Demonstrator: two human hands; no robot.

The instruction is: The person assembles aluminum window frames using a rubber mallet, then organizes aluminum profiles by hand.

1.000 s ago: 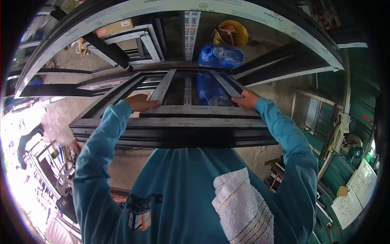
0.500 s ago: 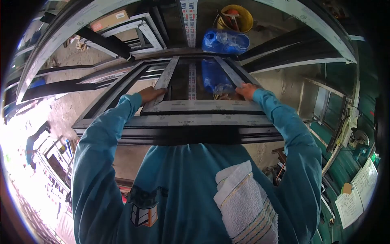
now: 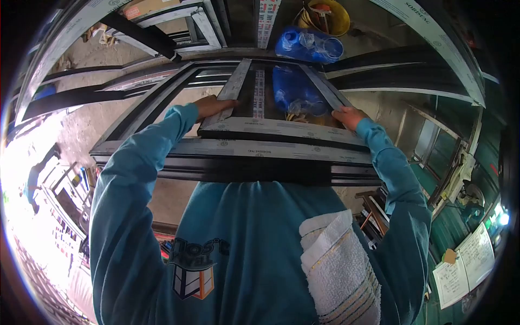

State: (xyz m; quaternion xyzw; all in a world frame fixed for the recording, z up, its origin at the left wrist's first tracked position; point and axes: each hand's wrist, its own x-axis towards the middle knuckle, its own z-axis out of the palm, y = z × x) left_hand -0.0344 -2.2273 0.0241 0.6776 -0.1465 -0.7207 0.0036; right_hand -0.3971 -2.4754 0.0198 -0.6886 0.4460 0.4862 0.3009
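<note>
A sliding window sash (image 3: 281, 128) with a dark pane lies within a larger black window frame (image 3: 244, 147), whose rails carry white printed protective film. My left hand (image 3: 214, 106) is closed around the sash's left side rail. On the opposite rail, my right hand (image 3: 349, 116) grips with its fingers over the inner edge. A blue shape and a printed strip show in the pane. The larger frame's near edge is close against my body, and its left part is open to the floor beneath.
Beyond the frame lie blue plastic containers (image 3: 310, 44) and a yellow bucket (image 3: 330, 16) with tools. More filmed frames (image 3: 433, 38) arch around the sides. A white towel (image 3: 341, 265) hangs on my shirt. At right are an open notebook (image 3: 465, 265) and a metal rack (image 3: 433, 135).
The sash has shifted to the right within the larger frame, both hands moving with it and keeping their grip. The view has tilted slightly, so the frame appears higher.
</note>
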